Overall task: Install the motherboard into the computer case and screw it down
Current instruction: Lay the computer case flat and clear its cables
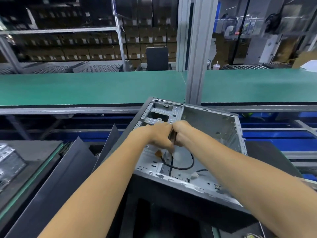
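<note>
Computer case (202, 134) lies open side up, centre of view, turned at an angle, resting on a dark stand just this side of the green conveyor belt (85, 88). Bare metal interior; drive bay frame (163, 112) at its far left corner. No motherboard visible in it.

Your two hands meet over the case interior, knuckles nearly touching. Left hand (159, 134): grip clenched around a bundle of black cables (172, 137). Right hand (182, 133): grip also curled on the same bundle, just beside the left. Motion blur here; finger detail is unclear.

Below the hands, a black cable (187, 165) loops across the case floor. A white connector (194, 175) lies near the front edge. A small orange-brown piece (157, 153) hangs under your left hand; cannot tell what it is.

Left of the case: dark side panels (68, 169) leaning upright in a row. Far left, a metal part (8, 164) on a dark tabletop.

Beyond the belt: an aluminium post (197, 66), racks of cardboard boxes (103, 52) with white labels, too blurred to read. No legible writing anywhere.
</note>
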{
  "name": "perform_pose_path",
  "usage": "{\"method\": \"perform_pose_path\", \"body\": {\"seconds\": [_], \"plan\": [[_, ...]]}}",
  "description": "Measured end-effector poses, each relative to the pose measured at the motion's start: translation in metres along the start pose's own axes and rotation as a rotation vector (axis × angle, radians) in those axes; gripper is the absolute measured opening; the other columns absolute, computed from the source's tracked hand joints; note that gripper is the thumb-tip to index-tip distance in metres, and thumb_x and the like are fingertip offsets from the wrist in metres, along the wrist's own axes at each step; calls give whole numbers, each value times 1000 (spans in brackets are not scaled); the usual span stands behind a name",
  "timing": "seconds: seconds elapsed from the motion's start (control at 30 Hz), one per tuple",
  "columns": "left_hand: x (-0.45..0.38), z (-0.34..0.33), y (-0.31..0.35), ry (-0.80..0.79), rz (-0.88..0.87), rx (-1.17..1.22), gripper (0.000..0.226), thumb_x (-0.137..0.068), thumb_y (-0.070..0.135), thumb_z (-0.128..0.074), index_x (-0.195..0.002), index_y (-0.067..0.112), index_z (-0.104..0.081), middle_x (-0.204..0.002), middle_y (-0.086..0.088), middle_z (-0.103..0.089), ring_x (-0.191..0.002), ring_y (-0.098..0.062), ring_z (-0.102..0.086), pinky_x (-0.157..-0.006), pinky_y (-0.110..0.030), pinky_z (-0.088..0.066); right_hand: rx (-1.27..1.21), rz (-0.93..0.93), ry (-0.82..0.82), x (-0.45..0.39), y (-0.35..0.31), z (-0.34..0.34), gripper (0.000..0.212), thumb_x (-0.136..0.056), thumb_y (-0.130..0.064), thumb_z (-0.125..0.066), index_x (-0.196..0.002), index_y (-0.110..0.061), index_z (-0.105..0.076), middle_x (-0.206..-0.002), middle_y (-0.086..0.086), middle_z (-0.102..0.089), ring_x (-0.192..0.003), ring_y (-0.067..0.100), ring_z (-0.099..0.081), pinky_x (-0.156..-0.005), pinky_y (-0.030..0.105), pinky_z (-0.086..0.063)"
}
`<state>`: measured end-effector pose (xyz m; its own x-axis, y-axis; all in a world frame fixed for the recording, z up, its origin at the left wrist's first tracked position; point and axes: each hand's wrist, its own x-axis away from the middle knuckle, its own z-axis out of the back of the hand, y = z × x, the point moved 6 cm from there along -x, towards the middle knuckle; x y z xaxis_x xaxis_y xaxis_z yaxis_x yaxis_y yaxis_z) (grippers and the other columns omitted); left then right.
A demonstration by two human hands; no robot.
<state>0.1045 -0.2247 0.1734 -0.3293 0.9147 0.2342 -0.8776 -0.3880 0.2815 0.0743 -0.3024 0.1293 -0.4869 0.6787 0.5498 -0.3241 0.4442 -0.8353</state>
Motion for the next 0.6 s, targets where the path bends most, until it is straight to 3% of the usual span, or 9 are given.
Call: {"method": "perform_pose_path", "body": {"seconds": [0.03, 0.1, 0.2, 0.33, 0.43, 0.5, 0.57, 0.6], "plan": [[0, -5, -2, -2, 14, -38, 69, -70, 37, -75, -127, 11, -44, -125, -5, -47, -115, -27, -47, -97, -45, -44, -46, -14, 2, -2, 2, 0, 34, -99, -14, -28, -69, -10, -44, -62, 10, -50, -61, 23, -56, -60, 29, -44], [-1, -14, -6, 53, 68, -147, 91, -70, 40, -73, -142, 11, -25, -142, -5, -32, -133, -26, -31, -109, -51, -30, -127, -6, -36, -1, 2, 0, 35, -101, -13, -31, -70, -8, -46, -42, 9, -54, -41, 16, -59, -42, 21, -47], [-4, -24, -8, 98, 148, -225, 88, -80, 23, -60, -148, 8, -8, -158, -9, -1, -146, -25, 0, -115, -58, -6, -264, -82, -66, 8, 6, 4, 40, -102, -14, -33, -66, -4, -46, -30, 5, -49, -18, 15, -43, -23, 20, -35], [-9, -26, -6, 150, 226, -284, 78, -85, 17, -53, -148, 11, -7, -157, -18, 4, -146, -31, 4, -114, -60, -8, -318, -55, -55, 12, 8, 5, 27, -99, -12, -38, -75, -4, -46, -44, 5, -55, -19, 14, -44, -26, 16, -35], [-11, -30, -6, 227, 229, -285, 79, -90, 14, -50, -150, 9, 2, -159, -13, 4, -146, -30, 1, -114, -60, -10, -374, -69, -99, 16, 14, 5, 32, -103, -13, -31, -79, -1, -50, -53, 10, -61, -26, 16, -51, -27, 16, -36], [-13, -35, -9, 272, 227, -269, 82, -90, 10, -53, -150, 7, 3, -159, -13, 5, -147, -30, 0, -114, -59, -11, -379, -55, -94, 18, 19, 6, 22, -101, -6, -34, -88, 0, -50, -75, 16, -62, -54, 25, -63, -49, 32, -54], [-16, -43, -13, 281, 218, -262, 85, -90, 6, -55, -150, 5, 5, -159, -15, 7, -147, -30, 2, -115, -58, -10, -398, -55, -64, 14, 26, 8, 13, -98, 1, -34, -96, -1, -47, -90, 18, -52, -85, 35, -61, -79, 53, -53], [-17, -48, -14, 280, 205, -263, 85, -90, 4, -55, -150, 5, 5, -159, -15, 7, -147, -30, 3, -114, -57, -10, -404, -57, -71, 12, 30, 8, 17, -98, 2, -32, -103, -3, -47, -99, 19, -50, -98, 38, -58, -90, 56, -48]]}}
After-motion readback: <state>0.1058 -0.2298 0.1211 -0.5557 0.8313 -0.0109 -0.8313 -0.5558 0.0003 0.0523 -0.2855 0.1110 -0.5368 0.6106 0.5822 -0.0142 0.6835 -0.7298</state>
